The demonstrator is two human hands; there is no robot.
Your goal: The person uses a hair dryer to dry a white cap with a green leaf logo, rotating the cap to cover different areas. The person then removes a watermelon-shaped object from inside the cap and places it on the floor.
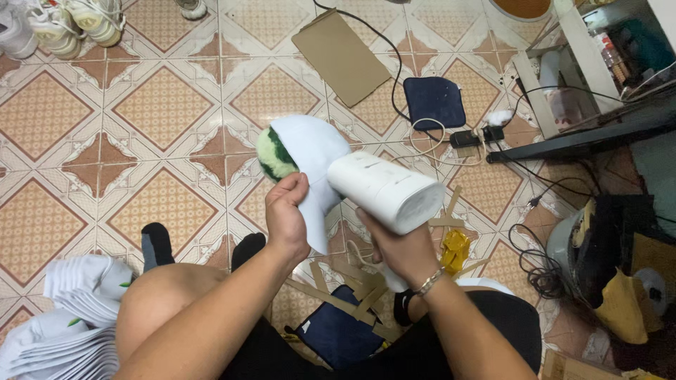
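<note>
My left hand (285,214) grips a white sock (310,144) stretched over a green-and-white striped ball (274,153), held up over the tiled floor. My right hand (401,248) grips the handle of a white hand-held appliance, its thick round barrel (384,190) pointing at the sock and touching it. A bracelet sits on my right wrist. My knees and black shorts fill the lower frame.
A stack of white socks (67,317) lies at the lower left. Sneakers (67,24) stand at the top left. A cardboard sheet (341,56), a dark blue pad (434,100), black cables and adapters (475,136), cardboard strips (352,292) and a cluttered shelf (598,56) lie around.
</note>
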